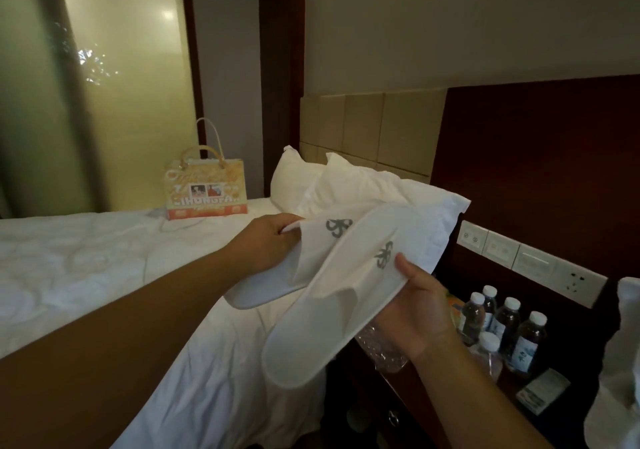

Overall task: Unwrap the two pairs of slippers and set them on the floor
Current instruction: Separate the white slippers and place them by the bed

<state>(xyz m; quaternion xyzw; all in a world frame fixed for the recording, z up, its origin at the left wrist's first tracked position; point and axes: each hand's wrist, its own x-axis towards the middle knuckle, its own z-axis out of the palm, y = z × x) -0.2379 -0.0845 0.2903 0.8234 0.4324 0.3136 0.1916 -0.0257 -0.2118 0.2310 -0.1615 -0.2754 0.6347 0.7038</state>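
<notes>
Two white slippers with grey logos are held in the air over the bed's edge. My left hand [266, 241] grips the far slipper [277, 286] by its upper near the toe. The near slipper [332, 306] lies across it, pinched at its toe end by my right hand [415, 310], thumb on top beside the logo. Both slippers are bare, with no wrapper on them. A crumpled clear plastic wrapper [381, 348] lies on the dark nightstand under my right hand. No other pair of slippers is in view.
The white bed [104, 258] fills the left, with pillows [346, 185] at its head and a gift bag [206, 189] on it. Several water bottles [502, 324] and a small box [542, 391] stand on the nightstand. Wall sockets [530, 261] run behind. White cloth [620, 362] hangs at the right edge.
</notes>
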